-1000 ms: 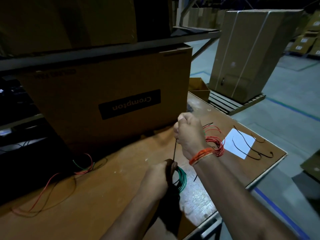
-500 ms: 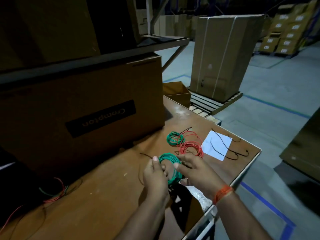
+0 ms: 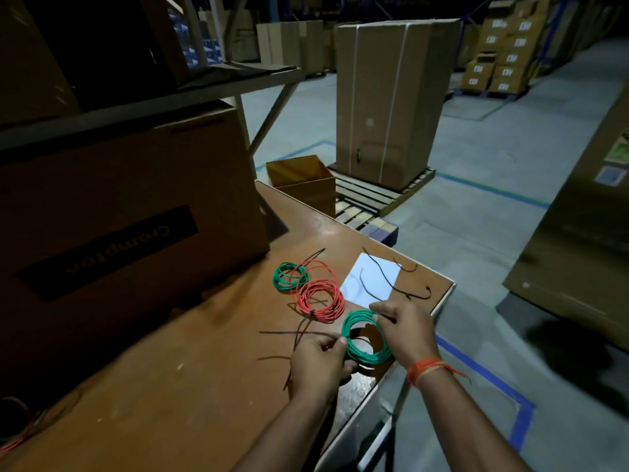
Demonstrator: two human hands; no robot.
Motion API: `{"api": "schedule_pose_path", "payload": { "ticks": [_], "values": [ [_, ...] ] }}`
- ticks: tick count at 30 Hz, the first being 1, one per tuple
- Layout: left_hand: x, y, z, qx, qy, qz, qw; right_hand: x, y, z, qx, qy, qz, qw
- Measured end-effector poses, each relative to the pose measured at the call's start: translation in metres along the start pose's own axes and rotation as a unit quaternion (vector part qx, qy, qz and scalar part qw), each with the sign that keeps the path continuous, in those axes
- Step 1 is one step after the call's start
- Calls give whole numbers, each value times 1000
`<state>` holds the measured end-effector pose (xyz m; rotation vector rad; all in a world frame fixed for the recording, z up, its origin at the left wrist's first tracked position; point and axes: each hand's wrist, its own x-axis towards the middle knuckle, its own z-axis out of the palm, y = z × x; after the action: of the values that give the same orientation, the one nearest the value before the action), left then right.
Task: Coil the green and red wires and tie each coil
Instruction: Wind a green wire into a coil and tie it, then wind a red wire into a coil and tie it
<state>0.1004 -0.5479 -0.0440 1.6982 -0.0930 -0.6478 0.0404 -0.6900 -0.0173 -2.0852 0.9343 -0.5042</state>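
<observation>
We hold a green wire coil (image 3: 366, 337) between both hands above the near corner of the brown table (image 3: 163, 386). Our left hand (image 3: 318, 361) pinches its left side, where a dark tie strand (image 3: 292, 333) trails away to the left; our right hand (image 3: 406, 330) grips its right side, an orange thread band (image 3: 425, 367) on that wrist. Just beyond the held coil lies a red coil (image 3: 320, 296), overlapping a smaller green coil (image 3: 289, 275) farther on. Right of the red coil sits a white sheet (image 3: 372, 279) with dark ties (image 3: 391, 284) lying across it. A large cardboard box (image 3: 119, 212) stands on the table left of these coils.
</observation>
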Motion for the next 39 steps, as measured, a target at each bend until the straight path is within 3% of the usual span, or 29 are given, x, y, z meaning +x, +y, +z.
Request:
{"api": "schedule_pose_path", "payload": {
  "ticks": [7, 14, 19, 24, 29, 35, 39],
  "values": [
    [2, 18, 14, -55, -11, -72, 996, 35, 7, 0, -2, -65, -15, 998],
    [-6, 26, 13, -115, -42, -140, 983, 32, 0, -2, 21, -14, -55, 998],
    [-14, 35, -1, -42, -67, -122, 989, 14, -26, 0, -2, 61, -140, 988],
    [-13, 33, -52, 68, 17, -25, 997, -25, -59, 24, -30, 6, -261, 965],
    [-40, 23, -134, 58, 130, 3, 990, -57, -91, 72, -10, -93, -336, 937],
    [-105, 0, -253, 78, 308, 20, 948, -122, -165, 158, 12, -231, -416, 880],
    [-144, -17, -311, 152, 380, 21, 912, -173, -212, 204, 18, -293, -447, 845]
  ]
}}
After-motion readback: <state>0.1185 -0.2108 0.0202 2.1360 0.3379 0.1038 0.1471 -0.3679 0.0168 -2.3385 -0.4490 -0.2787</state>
